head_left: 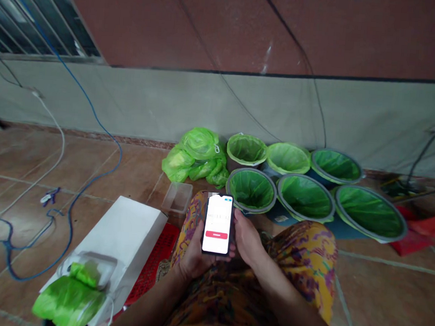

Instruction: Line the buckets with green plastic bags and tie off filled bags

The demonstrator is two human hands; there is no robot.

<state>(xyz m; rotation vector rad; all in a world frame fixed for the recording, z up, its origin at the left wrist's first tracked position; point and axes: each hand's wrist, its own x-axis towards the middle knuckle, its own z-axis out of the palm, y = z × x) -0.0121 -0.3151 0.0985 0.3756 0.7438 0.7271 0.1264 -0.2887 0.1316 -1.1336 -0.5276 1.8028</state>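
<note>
A lit smartphone (217, 224) stands upright between my hands, above my lap. Its white screen carries a red button and a line of digits too blurred to read. My left hand (197, 255) is wrapped round the phone's lower left side, with fingertips showing beyond its right edge. Along the phone's right edge lies my right hand (248, 237), its fingers partly hidden behind the phone. Patterned yellow trousers cover my knees on both sides.
Several bins (306, 196) lined with green bags stand by the wall, beside a heap of green bags (199, 154). To the left are a clear plastic tub (178, 197), a white box (123, 231), a red basket (154, 258), a green bag roll (68, 301) and a blue cable (73, 212).
</note>
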